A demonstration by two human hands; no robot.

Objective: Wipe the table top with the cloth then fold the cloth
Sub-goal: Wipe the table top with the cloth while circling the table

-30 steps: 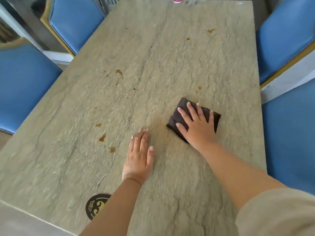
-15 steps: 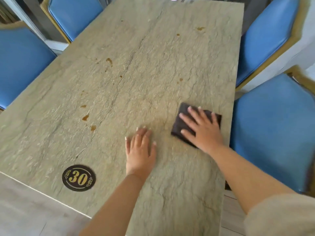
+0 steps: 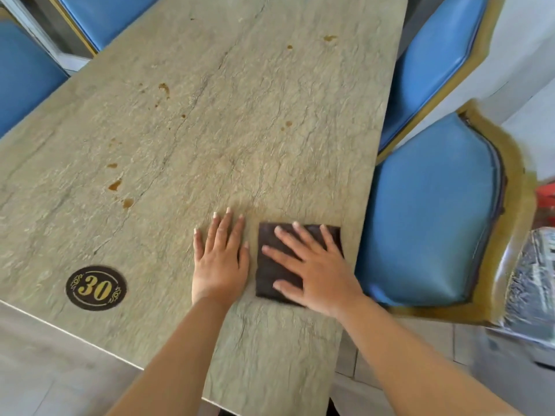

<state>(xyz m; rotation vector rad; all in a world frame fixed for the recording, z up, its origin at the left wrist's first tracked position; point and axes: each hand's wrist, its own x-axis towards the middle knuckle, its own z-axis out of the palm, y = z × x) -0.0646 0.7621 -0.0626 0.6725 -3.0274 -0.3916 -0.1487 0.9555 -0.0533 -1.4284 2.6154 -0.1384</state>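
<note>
A dark brown folded cloth (image 3: pixel 268 274) lies flat near the right edge of the stone-patterned table top (image 3: pixel 228 121). My right hand (image 3: pixel 315 262) presses on it with fingers spread, covering its right half. Just left of the cloth, my left hand (image 3: pixel 220 256) rests flat on the bare table with fingers together, holding nothing. Brown stains dot the table: a cluster at the left (image 3: pixel 115 184), one further back (image 3: pixel 164 88) and small spots toward the far right (image 3: pixel 288 124).
A round dark badge with the number 30 (image 3: pixel 96 288) sits near the table's front left edge. Blue padded chairs stand on the right (image 3: pixel 426 211), (image 3: pixel 432 52) and at the back left (image 3: pixel 27 76). A shiny wrapped item (image 3: pixel 534 283) is at far right.
My right hand has slid the cloth toward me along the right edge. My left hand stays flat on the table. My view has swung right and down.
</note>
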